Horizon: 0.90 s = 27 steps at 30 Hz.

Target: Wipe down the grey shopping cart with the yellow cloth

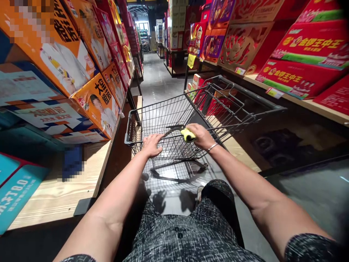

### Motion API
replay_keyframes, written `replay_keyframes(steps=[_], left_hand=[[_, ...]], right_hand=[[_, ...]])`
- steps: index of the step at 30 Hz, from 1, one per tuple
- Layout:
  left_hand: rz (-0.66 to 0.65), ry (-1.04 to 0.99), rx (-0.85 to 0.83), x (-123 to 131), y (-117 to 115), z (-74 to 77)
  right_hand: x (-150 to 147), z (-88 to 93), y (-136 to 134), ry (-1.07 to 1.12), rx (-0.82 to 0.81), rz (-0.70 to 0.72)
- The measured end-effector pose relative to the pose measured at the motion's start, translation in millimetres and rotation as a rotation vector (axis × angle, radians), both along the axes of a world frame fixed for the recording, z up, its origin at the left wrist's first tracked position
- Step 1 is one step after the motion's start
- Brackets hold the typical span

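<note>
"How's the grip?"
"From my station I see the right hand (pixel 201 135) closed around a yellow cloth (pixel 188 134) at the near edge of the cart (pixel 177 127); the left hand (pixel 151 145) lies open on that edge, presumably steadying it."
"And the room?"
"The cart stands askew on glossy grey floor (pixel 155 80), between wooden shelves (pixel 92 167) stacked with boxes (pixel 308 78)."

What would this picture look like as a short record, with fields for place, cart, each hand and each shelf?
Place: shop aisle, shiny grey floor
Cart: wire, turned across the aisle, handle at the right
Left hand: on the cart's near rim
Right hand: gripping a yellow cloth at that rim
Left shelf: wood, orange boxes
Right shelf: wood-edged, red boxes
</note>
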<state>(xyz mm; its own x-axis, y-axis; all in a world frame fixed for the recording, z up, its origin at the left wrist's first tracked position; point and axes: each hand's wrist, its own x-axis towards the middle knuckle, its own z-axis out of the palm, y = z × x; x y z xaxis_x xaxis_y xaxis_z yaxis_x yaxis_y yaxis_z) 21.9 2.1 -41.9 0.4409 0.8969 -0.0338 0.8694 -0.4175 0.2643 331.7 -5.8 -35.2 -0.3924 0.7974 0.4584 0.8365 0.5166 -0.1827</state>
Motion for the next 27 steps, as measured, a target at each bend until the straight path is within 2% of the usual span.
replay_keyframes(steps=[3,5,6,8,12,15,17,19,21,25,27], left_hand=[[0.011,0.009,-0.001,-3.5,4.6,0.5],[0.004,0.021,-0.014,-4.0,6.6,2.1],[0.0,0.028,-0.022,-3.8,7.1,3.2],[-0.004,0.035,-0.042,-3.2,7.1,5.9],[-0.003,0.031,-0.07,-3.7,6.3,8.7],[-0.009,0.039,-0.053,-8.9,8.6,7.0],[-0.017,0.042,-0.043,-15.1,12.1,5.5],[-0.009,0.024,-0.041,-22.5,16.8,4.7],[0.016,-0.007,-0.051,-29.7,22.2,4.4],[0.06,-0.038,-0.062,-38.8,31.9,4.0],[0.064,-0.038,-0.066,-40.1,33.6,3.6]], right_hand=[[51.9,12.8,-1.7,-0.099,-0.013,-0.312],[67.0,12.7,-5.0,-0.125,0.013,-0.503],[65.8,9.8,-6.8,-0.12,0.032,-0.538],[45.4,0.3,-9.9,-0.099,0.069,-0.484],[-39.0,-16.3,-10.8,-0.114,0.072,-0.237],[-92.5,-17.4,-7.9,-0.168,0.002,-0.151],[-105.1,-15.4,-6.1,-0.209,-0.01,-0.106],[-96.2,-14.0,-5.9,-0.24,0.018,-0.074],[-70.5,-14.5,-8.4,-0.245,0.067,-0.098],[-8.2,-21.3,-18.4,-0.182,0.186,-0.284],[6.5,-29.2,-20.9,-0.129,0.245,-0.342]])
